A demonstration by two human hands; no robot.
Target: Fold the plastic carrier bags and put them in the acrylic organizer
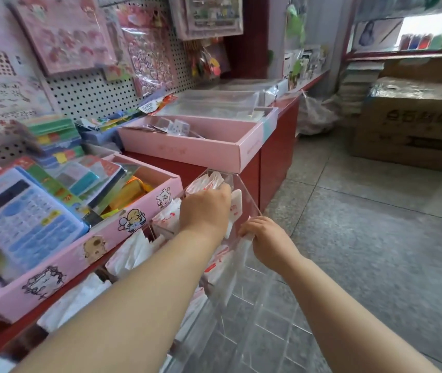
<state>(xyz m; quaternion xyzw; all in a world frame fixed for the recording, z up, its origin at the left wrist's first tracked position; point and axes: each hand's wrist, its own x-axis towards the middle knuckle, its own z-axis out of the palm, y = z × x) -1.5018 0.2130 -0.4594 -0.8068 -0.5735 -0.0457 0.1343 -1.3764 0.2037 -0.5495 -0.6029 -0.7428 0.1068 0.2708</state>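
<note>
The stowing step is judged to be in hand. The left hand point(205, 211) is reached into an upper compartment of the clear acrylic organizer point(255, 305), which is fixed against the front of the red counter point(276, 157). Its fingertips are hidden behind the back of the hand, so it cannot be told whether its grip is closed on a bag or merely pressed on one.

The right hand point(265, 238) is set at the organizer's front wall, its grip closed with fingers curled over the top edge. Whether a film of plastic is also pinched there cannot be told.

White folded plastic carrier bags with red print point(206, 181) are seen stacked in several compartments, some beneath the left forearm.

The next move is judged to call for the bag to be pushed down flat among its neighbours while the wall is steadied.

The red print on the bags cannot be read. Lettering on the brown cardboard box point(413, 125) on the floor is too blurred to be made out.
</note>
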